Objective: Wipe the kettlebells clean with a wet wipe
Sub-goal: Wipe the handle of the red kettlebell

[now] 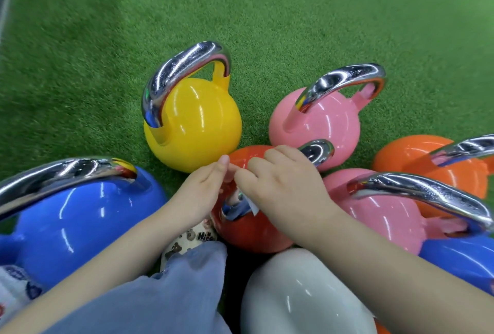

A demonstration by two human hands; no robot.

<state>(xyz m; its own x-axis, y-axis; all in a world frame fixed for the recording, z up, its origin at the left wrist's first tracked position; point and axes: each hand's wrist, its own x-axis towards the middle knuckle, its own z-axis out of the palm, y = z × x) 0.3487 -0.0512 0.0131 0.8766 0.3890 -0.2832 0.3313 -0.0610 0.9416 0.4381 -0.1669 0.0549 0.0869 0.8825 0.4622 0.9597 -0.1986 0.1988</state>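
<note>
Kettlebells first: the red kettlebell [248,226] sits right in front of our knee, and everything else rings it. Our left hand [199,194] and right hand [280,186] meet over its chrome handle [316,150], fingers curled and pinching a bit of white wet wipe [252,206]; how much wipe we've got is hidden. We'd wrap it round the handle and twist. Beyond the red one sit the yellow kettlebell [197,125] and pink kettlebell [320,122], probably next.
</note>
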